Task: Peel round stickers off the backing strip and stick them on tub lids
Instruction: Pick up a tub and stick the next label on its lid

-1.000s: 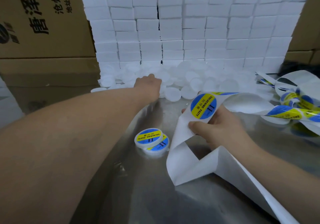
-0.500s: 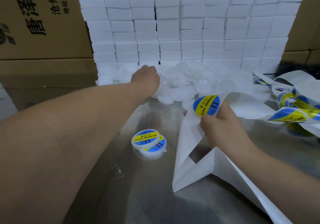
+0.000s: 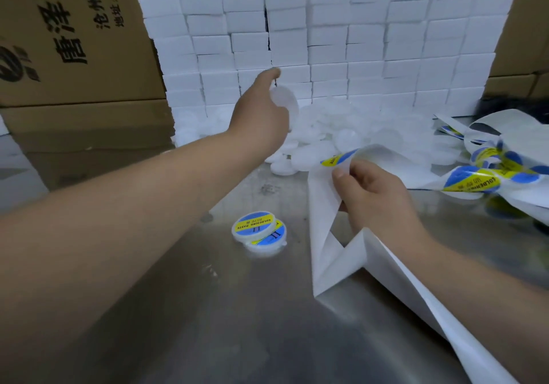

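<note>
My left hand [image 3: 261,116] is raised above the pile of white tub lids [image 3: 332,137] and grips one plain lid [image 3: 285,100], tilted on edge. My right hand [image 3: 371,193] pinches the white backing strip [image 3: 326,247], bending it beside a blue and yellow round sticker [image 3: 337,158] seen edge-on. Two stickered lids [image 3: 258,230] lie overlapping on the metal table, left of the strip.
A wall of stacked white blocks [image 3: 341,45] stands behind the lid pile, with cardboard boxes [image 3: 71,36] further back. Tangled strip with more stickers [image 3: 490,173] lies at the right. The metal table [image 3: 222,324] reflects light.
My left hand has risen from the pile with a plain lid in its fingers. My right hand has bent the strip, turning the sticker edge-on.
</note>
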Tool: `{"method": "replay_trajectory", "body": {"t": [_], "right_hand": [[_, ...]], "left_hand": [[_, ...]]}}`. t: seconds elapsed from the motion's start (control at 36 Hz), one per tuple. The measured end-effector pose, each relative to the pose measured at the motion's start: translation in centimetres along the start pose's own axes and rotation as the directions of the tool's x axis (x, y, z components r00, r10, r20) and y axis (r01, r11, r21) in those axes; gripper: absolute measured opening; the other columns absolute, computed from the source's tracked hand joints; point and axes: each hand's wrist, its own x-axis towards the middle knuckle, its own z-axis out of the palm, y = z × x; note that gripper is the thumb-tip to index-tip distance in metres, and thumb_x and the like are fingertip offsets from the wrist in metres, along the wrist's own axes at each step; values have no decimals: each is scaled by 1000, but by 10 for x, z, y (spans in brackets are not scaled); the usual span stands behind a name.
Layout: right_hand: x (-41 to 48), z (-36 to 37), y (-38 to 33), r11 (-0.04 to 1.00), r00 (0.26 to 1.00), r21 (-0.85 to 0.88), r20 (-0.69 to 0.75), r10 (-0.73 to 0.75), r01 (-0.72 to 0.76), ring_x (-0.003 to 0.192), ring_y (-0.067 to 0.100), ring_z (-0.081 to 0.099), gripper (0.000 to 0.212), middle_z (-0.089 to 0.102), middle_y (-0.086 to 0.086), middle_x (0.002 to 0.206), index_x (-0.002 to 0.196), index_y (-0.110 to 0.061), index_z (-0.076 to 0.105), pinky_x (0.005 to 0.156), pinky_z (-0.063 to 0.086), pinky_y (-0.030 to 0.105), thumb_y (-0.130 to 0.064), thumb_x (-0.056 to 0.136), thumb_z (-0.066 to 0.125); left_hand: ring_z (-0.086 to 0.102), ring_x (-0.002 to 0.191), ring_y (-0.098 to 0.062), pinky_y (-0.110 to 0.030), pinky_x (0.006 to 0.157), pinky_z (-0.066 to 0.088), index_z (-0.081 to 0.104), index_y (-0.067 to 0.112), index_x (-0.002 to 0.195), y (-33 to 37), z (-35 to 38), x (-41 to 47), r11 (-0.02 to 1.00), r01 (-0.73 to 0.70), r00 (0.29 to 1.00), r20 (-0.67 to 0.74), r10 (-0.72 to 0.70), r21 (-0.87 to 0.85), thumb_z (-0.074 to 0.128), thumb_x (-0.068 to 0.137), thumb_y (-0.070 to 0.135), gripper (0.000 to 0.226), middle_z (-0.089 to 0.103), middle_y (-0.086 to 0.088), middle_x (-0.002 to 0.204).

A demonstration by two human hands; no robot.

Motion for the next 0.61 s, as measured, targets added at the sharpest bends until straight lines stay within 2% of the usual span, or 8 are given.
{"method": "replay_trajectory", "body": {"t": [0.06, 0.11, 0.17, 0.25, 0.36, 0.42, 0.5, 0.61], "right_hand": [[-2, 1, -3, 999, 999, 10, 18, -33, 33, 65, 24, 55, 29, 52, 20, 69, 79, 6, 53, 57, 36, 27, -20, 93, 50], [-5, 1, -6, 997, 996, -6, 40, -77, 77, 63, 17, 47, 31, 46, 12, 64, 74, 5, 51, 57, 33, 27, -20, 93, 50], [-7, 0, -8, 993, 993, -33, 42, -112, 114, 56, 10, 40, 33, 40, 5, 58, 66, 1, 48, 53, 31, 24, -19, 92, 51], [-10, -1, -11, 982, 985, -93, 56, -160, 165, 49, 5, 33, 36, 33, -3, 52, 58, -8, 43, 47, 27, 16, -17, 91, 52], [-12, 0, -13, 985, 979, -66, 142, -147, 157, 50, 3, 37, 35, 39, -9, 51, 57, -13, 48, 50, 29, 15, -12, 92, 52], [-13, 1, -15, 990, 970, -28, 206, -133, 141, 57, 6, 43, 27, 51, 5, 60, 67, -4, 59, 56, 34, 20, -11, 92, 51], [-14, 0, -18, 986, 951, -16, 267, -157, 167, 68, 17, 47, 22, 56, 31, 76, 81, 8, 61, 65, 39, 34, -7, 92, 51], [-15, -2, -20, 978, 931, -7, 309, -196, 208, 68, 18, 47, 19, 56, 34, 82, 86, 10, 62, 63, 36, 30, -5, 91, 51]], "left_hand": [[49, 53, -6, -14, 36, 38, 46, 40, 129, 9, -9, -28, 992, -95, 994, 56, 91, 79, 34, 82, 1, 62, 42, 8, 106], [46, 55, -10, -11, 44, 36, 61, 39, 105, 11, -17, -56, 956, -207, 976, 117, 186, 206, 36, 84, 2, 50, 53, 8, 98], [51, 74, -9, -20, 65, 40, 62, 38, 85, 11, -22, -79, 907, -259, 964, 150, 220, 331, 37, 85, 1, 44, 58, 7, 98], [51, 103, -15, -27, 84, 37, 66, 29, 104, 8, -25, -97, 881, -242, 970, 122, 211, 407, 40, 89, 7, 37, 59, 6, 110], [49, 107, -12, -26, 85, 36, 60, 29, 117, 0, -25, -107, 860, -210, 977, 121, 173, 464, 44, 91, 19, 33, 54, 7, 118], [48, 106, -12, -26, 82, 35, 62, 28, 115, -3, -24, -109, 859, -239, 970, 152, 189, 452, 46, 90, 23, 30, 54, 7, 117], [48, 99, -14, -27, 75, 34, 64, 27, 110, -7, -24, -111, 835, -317, 947, 201, 251, 450, 50, 90, 26, 25, 56, 3, 110], [51, 98, -16, -31, 78, 40, 64, 28, 107, -9, -27, -114, 827, -380, 921, 250, 298, 415, 44, 85, 37, 31, 57, 4, 105]]}}
